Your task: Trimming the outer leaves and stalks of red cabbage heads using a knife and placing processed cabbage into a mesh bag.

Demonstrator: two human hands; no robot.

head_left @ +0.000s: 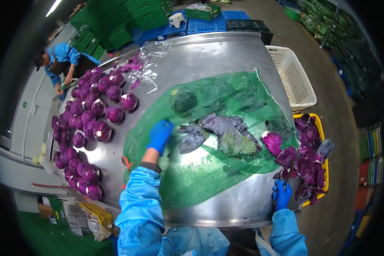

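My blue-gloved left hand [160, 135] is closed on the green mesh bag [179, 179] spread over the steel table [196, 55]. Loose dark outer leaves [230, 136] lie on the mesh, and a round dark shape [182, 101] shows beneath it. My blue-gloved right hand [281, 194] grips a knife [290, 172] at the table's right edge. Just beside it a yellow crate [324, 173] is heaped with purple leaves [306, 162], and a purple piece with a white core [271, 141] lies on the mesh. Many trimmed red cabbages [89, 128] are piled on the left.
A co-worker [59, 64] in blue sleeves stands at the upper left. A white crate [307, 98] is beside the table's right edge; clear plastic film [153, 55] lies at the far left corner. Blue pallets [205, 25] and stacked green crates [145, 15] stand behind the table.
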